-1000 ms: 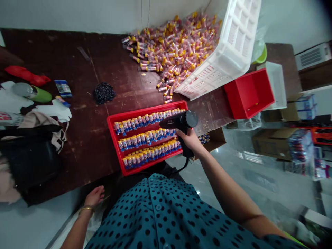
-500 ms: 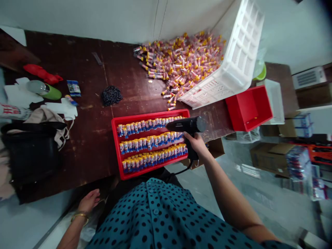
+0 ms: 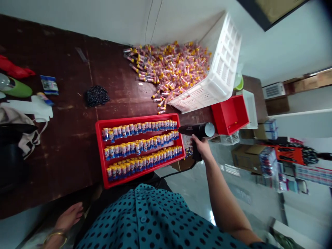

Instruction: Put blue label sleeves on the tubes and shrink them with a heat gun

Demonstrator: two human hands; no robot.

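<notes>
My right hand (image 3: 203, 148) is wrapped round the handle of a black hair dryer (image 3: 193, 130). The dryer's nozzle points left, at the right end of a red tray (image 3: 99, 152). Three long rows of small clear tubes (image 3: 140, 146) with yellow caps and blue lower parts stand in that tray. From the dryer's handle a black cord (image 3: 178, 172) runs left toward my body. My left hand (image 3: 69, 217) hangs low below the table edge, away from the tray, its fingers loosely stretched with nothing in them.
A heap of pink, yellow-capped tubes (image 3: 168, 69) spills from a tipped white crate (image 3: 215, 81) at the back of the brown table (image 3: 64, 138). Right of it stands a red bin (image 3: 229, 114). A dark dotted cloth bundle (image 3: 97, 95) and a green bottle (image 3: 19, 88) lie left.
The hair dryer in my right hand has moved right, from above the rows to the tray's right end. My view has shifted right. The left hand stays low.
</notes>
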